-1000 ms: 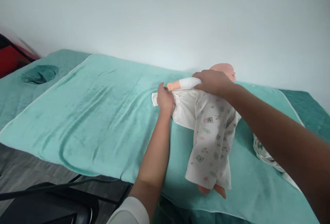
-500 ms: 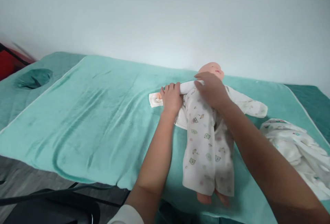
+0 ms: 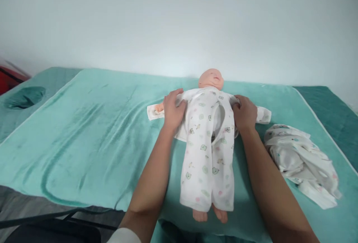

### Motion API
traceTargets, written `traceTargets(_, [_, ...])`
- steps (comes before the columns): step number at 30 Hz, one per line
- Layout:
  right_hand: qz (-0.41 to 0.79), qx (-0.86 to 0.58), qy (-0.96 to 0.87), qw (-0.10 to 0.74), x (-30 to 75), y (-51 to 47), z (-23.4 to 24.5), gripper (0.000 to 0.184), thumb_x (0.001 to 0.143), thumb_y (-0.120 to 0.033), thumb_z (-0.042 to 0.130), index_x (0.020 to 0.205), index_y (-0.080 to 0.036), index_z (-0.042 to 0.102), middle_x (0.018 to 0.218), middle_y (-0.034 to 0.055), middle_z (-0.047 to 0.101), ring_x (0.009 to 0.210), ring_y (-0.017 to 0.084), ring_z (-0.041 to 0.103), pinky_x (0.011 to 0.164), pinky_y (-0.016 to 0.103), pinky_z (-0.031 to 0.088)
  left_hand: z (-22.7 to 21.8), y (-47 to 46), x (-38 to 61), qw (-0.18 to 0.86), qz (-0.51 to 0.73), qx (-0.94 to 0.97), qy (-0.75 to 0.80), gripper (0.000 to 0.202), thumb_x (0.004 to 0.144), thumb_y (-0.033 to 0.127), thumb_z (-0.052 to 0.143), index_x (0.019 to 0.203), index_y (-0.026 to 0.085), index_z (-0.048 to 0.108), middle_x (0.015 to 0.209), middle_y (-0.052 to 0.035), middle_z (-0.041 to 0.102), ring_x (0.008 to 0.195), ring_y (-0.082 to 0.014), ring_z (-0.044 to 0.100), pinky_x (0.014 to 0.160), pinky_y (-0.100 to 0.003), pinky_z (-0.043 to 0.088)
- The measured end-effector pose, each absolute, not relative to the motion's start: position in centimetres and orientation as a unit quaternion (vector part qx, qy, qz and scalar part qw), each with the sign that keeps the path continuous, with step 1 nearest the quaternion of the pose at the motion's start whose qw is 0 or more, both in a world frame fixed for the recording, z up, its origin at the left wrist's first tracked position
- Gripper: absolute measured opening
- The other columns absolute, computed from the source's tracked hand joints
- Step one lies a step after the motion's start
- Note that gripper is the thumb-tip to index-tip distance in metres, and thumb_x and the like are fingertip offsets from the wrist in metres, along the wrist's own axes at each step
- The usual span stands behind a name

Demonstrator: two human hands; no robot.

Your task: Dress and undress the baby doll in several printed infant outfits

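A baby doll [image 3: 211, 79] lies on its back, its bare feet pointing toward me. Patterned white trousers [image 3: 201, 164] cover its legs and reach high up the chest, with an open slit at the crotch. Beneath them is a white long-sleeved shirt [image 3: 181, 134], its arms spread sideways. My left hand [image 3: 173, 109] is closed round the sleeve on the left, thumb apart from the fingers; the doll's hand shows at the cuff beyond. On the other side, my right hand [image 3: 246, 113] grips the right sleeve near the shoulder, its fingertips partly hidden.
A crumpled heap of white printed clothes [image 3: 302, 161] lies to the right of the doll. The green cover [image 3: 92, 134] has folds and spreads over a padded bed with a face hole [image 3: 25, 96] at far left. A wall [image 3: 179, 22] stands behind.
My right hand has come down from near the doll's face to the right sleeve. My left hand has shifted along the left sleeve toward the shoulder. The view has moved slightly right.
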State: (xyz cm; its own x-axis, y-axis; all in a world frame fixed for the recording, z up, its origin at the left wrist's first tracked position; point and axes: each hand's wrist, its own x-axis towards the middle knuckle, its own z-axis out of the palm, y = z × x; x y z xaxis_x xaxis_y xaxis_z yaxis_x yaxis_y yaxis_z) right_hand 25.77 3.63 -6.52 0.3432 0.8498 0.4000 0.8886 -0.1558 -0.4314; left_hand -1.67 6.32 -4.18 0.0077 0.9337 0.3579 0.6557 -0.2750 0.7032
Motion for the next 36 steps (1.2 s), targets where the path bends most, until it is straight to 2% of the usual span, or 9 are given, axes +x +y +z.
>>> traceTargets(3, [-0.031,-0.770,-0.537,0.343,26.6,4.1,-6.5,0.047,0.086,-0.022,0.041,0.123,-0.018,0.070,0.118,0.0135,0.075,0.107,0.030,0.066,0.094,0.044,0.047,-2.5,4.5,0.0,0.207,0.436,0.730,0.485,0.033,0.097,0.024,0.046,0.126,0.024,0.064,0.135,-0.0056,0.067,0.130,-0.0172,0.060,0.115,-0.033,0.045])
traceTargets(7, [-0.026,-0.775,-0.542,0.324,26.9,4.2,-6.6,0.044,0.089,-0.027,0.042,0.120,-0.017,0.070,0.114,0.0153,0.076,0.104,0.032,0.064,0.096,0.046,0.044,0.3,3.1,3.9,0.208,0.362,0.822,0.388,0.030,0.101,0.028,0.047,0.119,0.025,0.070,0.129,-0.0041,0.071,0.127,-0.0177,0.062,0.112,-0.031,0.047])
traceTargets(10, [-0.026,-0.785,-0.541,0.300,26.7,4.1,-6.5,0.041,0.092,-0.032,0.042,0.115,-0.016,0.072,0.110,0.0168,0.075,0.103,0.033,0.063,0.100,0.048,0.041,2.3,3.7,7.8,0.157,0.232,0.881,0.381,0.030,0.102,0.029,0.047,0.114,0.021,0.073,0.122,-0.0053,0.074,0.120,-0.0224,0.064,0.113,-0.038,0.045])
traceTargets(13, [-0.015,-0.792,-0.541,0.281,26.7,4.0,-6.3,0.039,0.093,-0.032,0.043,0.113,-0.016,0.073,0.112,0.0168,0.075,0.107,0.033,0.062,0.104,0.048,0.038,3.2,5.4,11.6,0.087,0.063,0.919,0.379,0.029,0.099,0.022,0.047,0.098,0.016,0.076,0.111,-0.0107,0.075,0.114,-0.0281,0.066,0.113,-0.046,0.041])
traceTargets(18, [0.017,-0.796,-0.547,0.259,26.8,4.0,-5.9,0.038,0.097,-0.032,0.044,0.117,-0.017,0.072,0.117,0.0161,0.075,0.112,0.033,0.062,0.107,0.048,0.037,2.4,7.8,15.5,0.050,-0.036,0.917,0.394,0.030,0.092,0.012,0.052,0.114,0.014,0.072,0.125,-0.0156,0.069,0.118,-0.0305,0.064,0.093,-0.041,0.049])
traceTargets(25, [0.043,-0.804,-0.529,0.268,27.4,3.9,-5.4,0.036,0.095,-0.026,0.043,0.114,-0.017,0.072,0.112,0.0154,0.076,0.107,0.031,0.065,0.099,0.042,0.039,2.3,8.7,16.1,0.047,-0.071,0.899,0.429,0.043,0.092,0.015,0.055,0.134,0.021,0.065,0.138,-0.0129,0.065,0.126,-0.0324,0.060,0.102,-0.046,0.044])
traceTargets(29, [0.061,-0.820,-0.485,0.296,27.9,3.9,-5.4,0.034,0.091,-0.026,0.045,0.110,-0.019,0.073,0.108,0.0120,0.077,0.100,0.027,0.065,0.090,0.037,0.039,2.3,9.3,16.1,0.026,-0.114,0.891,0.439,0.042,0.091,0.015,0.056,0.131,0.023,0.067,0.136,-0.0117,0.066,0.129,-0.0347,0.056,0.103,-0.050,0.042])
traceTargets(33, [0.078,-0.825,-0.492,0.267,27.8,4.1,-5.4,0.034,0.094,-0.028,0.046,0.112,-0.018,0.073,0.109,0.0134,0.078,0.104,0.028,0.067,0.093,0.038,0.039,0.7,9.8,17.4,-0.010,-0.112,0.908,0.403,0.037,0.097,0.014,0.046,0.125,0.015,0.069,0.135,-0.0147,0.068,0.129,-0.0340,0.055,0.104,-0.050,0.041])
traceTargets(36, [0.083,-0.830,-0.495,0.242,27.7,4.3,-5.3,0.036,0.097,-0.030,0.045,0.113,-0.018,0.074,0.111,0.0155,0.078,0.107,0.029,0.067,0.095,0.039,0.039,-0.3,10.4,18.3,-0.018,-0.128,0.920,0.369,0.035,0.097,0.013,0.045,0.122,0.014,0.070,0.133,-0.0147,0.069,0.128,-0.0319,0.056,0.102,-0.046,0.042])
